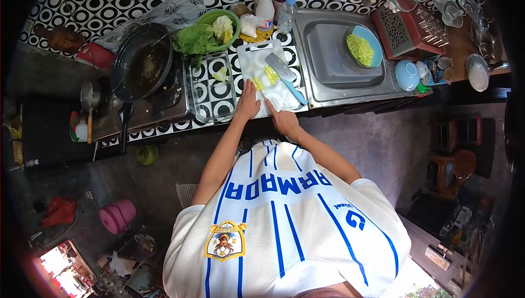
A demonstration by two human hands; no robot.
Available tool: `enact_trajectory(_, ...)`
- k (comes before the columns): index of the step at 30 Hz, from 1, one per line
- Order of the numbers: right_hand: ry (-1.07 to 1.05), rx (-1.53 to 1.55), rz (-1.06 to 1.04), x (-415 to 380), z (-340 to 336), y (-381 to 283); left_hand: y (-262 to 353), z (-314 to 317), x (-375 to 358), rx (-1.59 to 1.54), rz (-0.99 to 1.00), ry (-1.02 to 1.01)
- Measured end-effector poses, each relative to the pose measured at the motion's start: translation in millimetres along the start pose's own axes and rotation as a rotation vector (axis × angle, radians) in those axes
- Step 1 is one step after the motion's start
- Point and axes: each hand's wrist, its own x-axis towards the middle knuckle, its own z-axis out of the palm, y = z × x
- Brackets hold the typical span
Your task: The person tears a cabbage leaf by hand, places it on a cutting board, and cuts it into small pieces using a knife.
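Observation:
A white cutting board (247, 53) lies on the tiled counter. My left hand (249, 102) rests at its near left edge, fingers stretched out and holding nothing, beside a few chopped yellow-green vegetable pieces (258, 83). At the near edge of the board is my right hand (284, 121), its index finger extended and nothing visible in it; its other fingers show only partly. A knife (295, 93) with a blue handle lies on the board, its blade next to more chopped vegetable (270, 74). Both hands are apart from the knife.
Left of the board are a glass tray (210, 117) holding a leaf piece, a green basin (236, 26) of leafy greens and a wok (143, 62) on the stove. Bottles (265, 8) stand behind. On the right, a sink (314, 93) holds an upturned tub and a blue bowl (377, 51) of chopped vegetable.

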Motion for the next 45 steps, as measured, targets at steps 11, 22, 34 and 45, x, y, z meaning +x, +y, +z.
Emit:
enact_trajectory(11,0.053,0.072,0.037,6,-21,16,12,-5,1,-0.102,-0.115,0.296)
enact_trajectory(22,0.086,0.229,0.165,2,-26,59,3,10,42,-0.219,-0.189,0.348)
enact_trajectory(34,0.122,0.268,0.231,14,-29,74,22,22,71,-0.373,-0.300,0.457)
enact_trajectory(45,0.099,0.201,0.180,56,-35,69,29,32,85,-0.612,-0.409,0.434)
